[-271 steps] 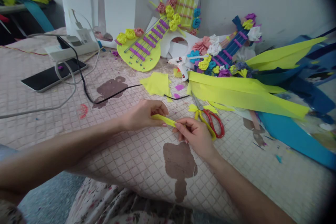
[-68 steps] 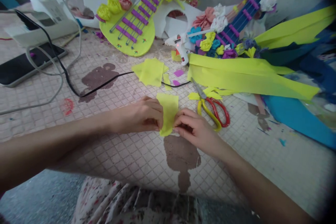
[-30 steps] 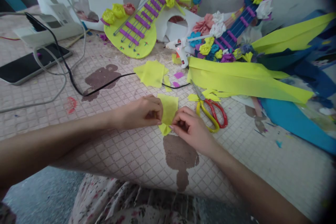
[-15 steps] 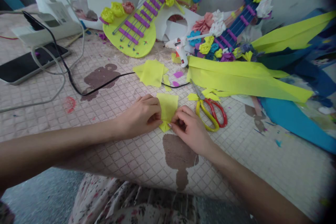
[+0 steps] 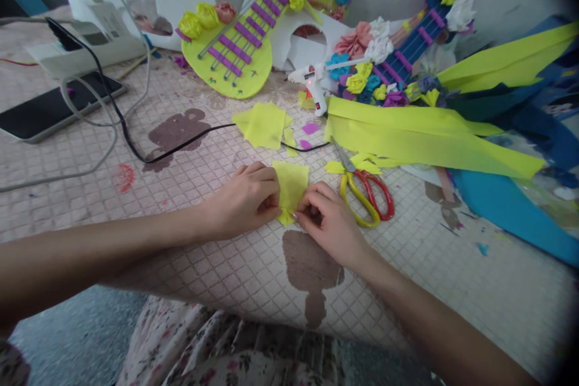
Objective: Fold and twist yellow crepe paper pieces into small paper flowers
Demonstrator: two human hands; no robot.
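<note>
The yellow paper piece (image 5: 293,184) lies on the worktop (image 5: 217,280) between the two hands, its near end gathered where the left hand (image 5: 256,199) pinches its left side and the right hand (image 5: 326,217) pinches its right side, both with fingers curled in. Its flat part reaches away toward the far side, with the scissors (image 5: 362,187) just right of the right hand and a stack of yellow squares (image 5: 263,125) beyond, to the far left

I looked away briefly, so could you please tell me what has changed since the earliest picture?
Instead of a narrow yellow strip between them, the left hand and right hand now pinch the near end of a wider, opened yellow sheet. The scissors and glue gun stayed put.
</note>
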